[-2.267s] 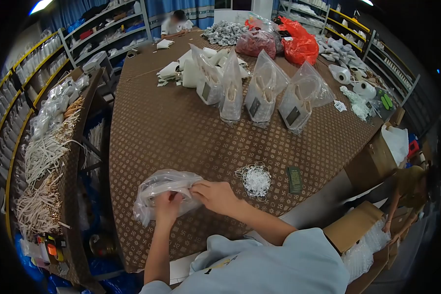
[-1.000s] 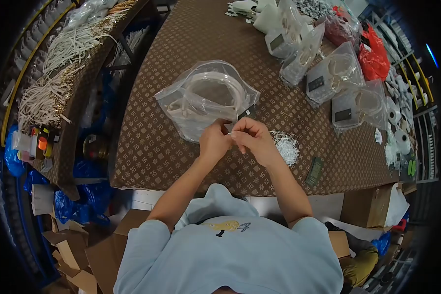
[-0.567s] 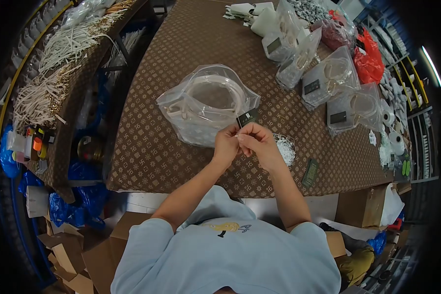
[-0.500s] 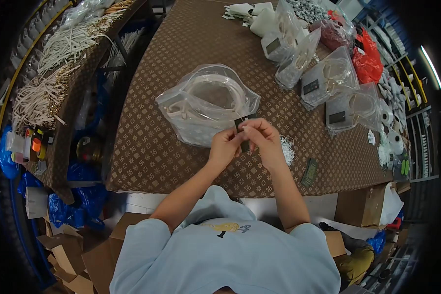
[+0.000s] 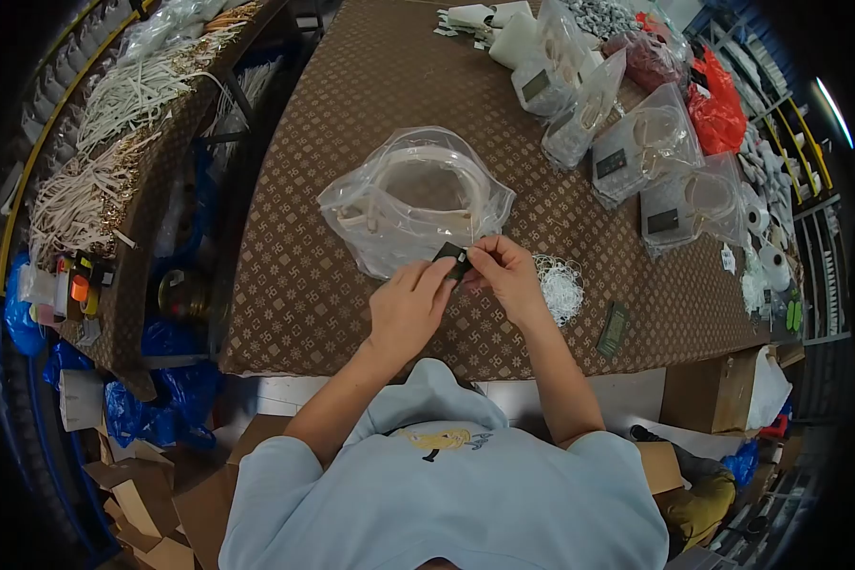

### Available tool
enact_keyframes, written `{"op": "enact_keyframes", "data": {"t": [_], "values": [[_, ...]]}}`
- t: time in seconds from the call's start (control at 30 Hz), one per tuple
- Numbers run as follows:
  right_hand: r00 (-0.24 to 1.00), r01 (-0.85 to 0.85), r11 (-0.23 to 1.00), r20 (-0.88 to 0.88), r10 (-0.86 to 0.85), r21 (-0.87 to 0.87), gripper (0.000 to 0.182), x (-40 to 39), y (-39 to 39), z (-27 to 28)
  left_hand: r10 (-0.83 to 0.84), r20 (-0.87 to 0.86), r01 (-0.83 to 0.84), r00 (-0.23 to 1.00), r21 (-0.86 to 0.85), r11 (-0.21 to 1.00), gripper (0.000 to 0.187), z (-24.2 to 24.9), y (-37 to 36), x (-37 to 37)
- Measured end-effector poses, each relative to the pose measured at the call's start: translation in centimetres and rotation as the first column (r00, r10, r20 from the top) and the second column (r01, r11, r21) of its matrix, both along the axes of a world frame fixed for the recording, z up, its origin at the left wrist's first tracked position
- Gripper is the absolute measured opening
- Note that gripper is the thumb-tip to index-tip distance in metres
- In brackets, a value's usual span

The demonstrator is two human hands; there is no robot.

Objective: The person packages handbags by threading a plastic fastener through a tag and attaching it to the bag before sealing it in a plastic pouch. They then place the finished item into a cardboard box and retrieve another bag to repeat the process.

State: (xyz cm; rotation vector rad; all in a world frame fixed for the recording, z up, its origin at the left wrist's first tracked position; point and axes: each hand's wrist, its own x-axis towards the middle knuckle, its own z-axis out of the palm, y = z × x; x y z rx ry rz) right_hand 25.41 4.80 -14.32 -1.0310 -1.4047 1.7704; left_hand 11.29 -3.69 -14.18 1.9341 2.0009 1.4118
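My left hand (image 5: 410,306) is closed on a dark hang tag (image 5: 450,255), holding it by its lower left side above the table. My right hand (image 5: 507,277) pinches at the tag's right edge, where a tiny white spot shows; what lies between these fingertips is too small to make out. Just beyond both hands rests a clear plastic bag (image 5: 389,249) with a coiled pale strap or cord (image 5: 424,161) inside. A tangle of thin white string loops (image 5: 560,290) lies beside my right wrist. Farther right are dark green tags (image 5: 614,328) on the patterned tablecloth.
Several filled clear bags (image 5: 670,214) with dark tags line the table's right side, near a red plastic bag (image 5: 715,106). On the left, a side table carries bundles of pale cords (image 5: 90,180). Cardboard boxes (image 5: 142,503) stand on the floor at the lower left.
The dark tag has turned and sits more tilted, its face now more visible. My left hand has shifted left and lower over it, its back now up; my right hand still pinches at the tag.
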Motion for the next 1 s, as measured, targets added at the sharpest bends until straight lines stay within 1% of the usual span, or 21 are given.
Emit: {"op": "enact_keyframes", "data": {"t": [0.03,0.1,0.13,0.17,0.23,0.27,0.3,0.33,0.37,0.4,0.43,0.47,0.5,0.53,0.57,0.63,0.7,0.77,0.8,0.87,1.0], "values": [[1.000,0.009,1.000,-0.025,-0.009,-0.003,0.013,0.0,-0.1,0.0,-0.042,-0.113,0.044,0.993,0.013,0.999,0.022,0.1,0.2,0.1],[0.998,0.022,1.000,-0.055,-0.022,0.003,0.011,-0.1,0.1,0.0,-0.045,-0.134,0.053,0.990,0.057,0.997,0.022,0.1,1.1,-0.1],[0.998,-0.001,1.000,-0.063,0.002,0.013,0.011,0.1,0.2,-0.2,-0.054,-0.150,0.069,0.987,0.096,0.993,0.021,0.1,1.6,-0.1],[0.997,-0.024,1.000,-0.070,0.025,0.020,0.011,0.3,0.1,-0.3,-0.060,-0.152,0.074,0.987,0.093,0.993,0.021,-0.1,2.1,-0.1],[0.997,-0.022,1.000,-0.068,0.022,0.009,0.012,0.4,0.2,-0.2,-0.116,-0.226,0.153,0.967,0.155,0.976,0.024,-0.3,2.9,-0.5],[0.998,-0.023,1.000,-0.063,0.023,0.002,0.012,0.4,0.3,-0.1,-0.116,-0.233,0.155,0.966,0.156,0.976,0.024,-0.7,3.0,-0.7],[0.997,-0.021,1.000,-0.069,0.021,0.004,0.012,0.6,0.5,-0.1,-0.113,-0.193,0.148,0.975,0.178,0.973,0.022,-1.2,3.2,-0.8],[0.999,-0.009,0.999,-0.033,0.010,0.052,0.011,0.8,0.5,-0.1,-0.112,-0.151,0.141,0.982,0.198,0.970,0.020,-1.1,3.4,-0.7],[1.000,0.002,0.995,0.004,-0.002,0.101,0.011,1.0,0.6,0.0,-0.114,-0.155,0.145,0.981,0.200,0.969,0.020,-0.9,3.3,-0.5],[1.000,0.004,0.995,-0.001,-0.004,0.102,0.011,1.1,0.8,0.4,-0.170,0.282,0.174,0.944,0.011,0.985,0.018,-0.7,2.9,-0.3],[0.996,0.002,0.933,0.087,-0.036,0.361,0.009,1.2,0.8,1.3,-0.105,0.668,0.273,0.737,-0.151,0.950,0.017,-0.5,2.7,-0.2],[0.983,-0.025,0.806,0.163,-0.088,0.592,0.008,1.2,0.8,2.0,-0.103,0.665,0.271,0.740,-0.155,0.950,0.017,-0.5,2.7,-0.3],[0.984,-0.026,0.807,0.160,-0.085,0.590,0.008,1.2,1.0,2.2,-0.072,0.865,0.370,0.496,-0.136,0.919,0.019,-0.5,2.8,-0.5],[0.976,-0.072,0.737,0.199,-0.086,0.672,0.008,1.1,1.1,2.4,-0.012,0.978,0.455,0.207,-0.085,0.886,0.021,-0.5,2.8,-0.6],[0.967,-0.120,0.657,0.237,-0.093,0.745,0.007,1.1,1.2,2.5,-0.011,0.978,0.452,0.210,-0.087,0.888,0.021,-0.7,2.8,-0.6],[0.960,-0.148,0.642,0.266,-0.091,0.753,0.007,1.0,1.5,2.8,0.010,1.000,0.494,-0.010,-0.004,0.870,0.020,-1.0,2.6,-0.7],[0.951,-0.179,0.627,0.296,-0.086,0.758,0.008,0.9,1.9,2.9,0.013,1.000,0.489,0.014,-0.018,0.872,0.020,-1.1,2.5,-0.5],[0.952,-0.229,0.509,0.300,-0.062,0.830,0.007,0.9,2.3,2.8,0.014,0.999,0.481,0.034,-0.029,0.876,0.020,-1.4,2.5,-0.4],[0.951,-0.234,0.506,0.303,-0.056,0.830,0.007,0.8,2.3,2.9,-0.006,1.000,0.480,0.030,-0.009,0.877,0.021,-1.7,2.7,-0.5],[0.928,-0.282,0.590,0.371,-0.033,0.757,0.007,0.7,2.3,3.3,-0.028,0.999,0.475,0.025,0.013,0.880,0.021,-1.8,2.8,-0.5],[0.934,-0.267,0.604,0.356,-0.029,0.751,0.006,0.5,2.3,3.4,-0.037,0.999,0.474,0.024,0.021,0.880,0.021,-1.5,2.9,-0.5]]}}
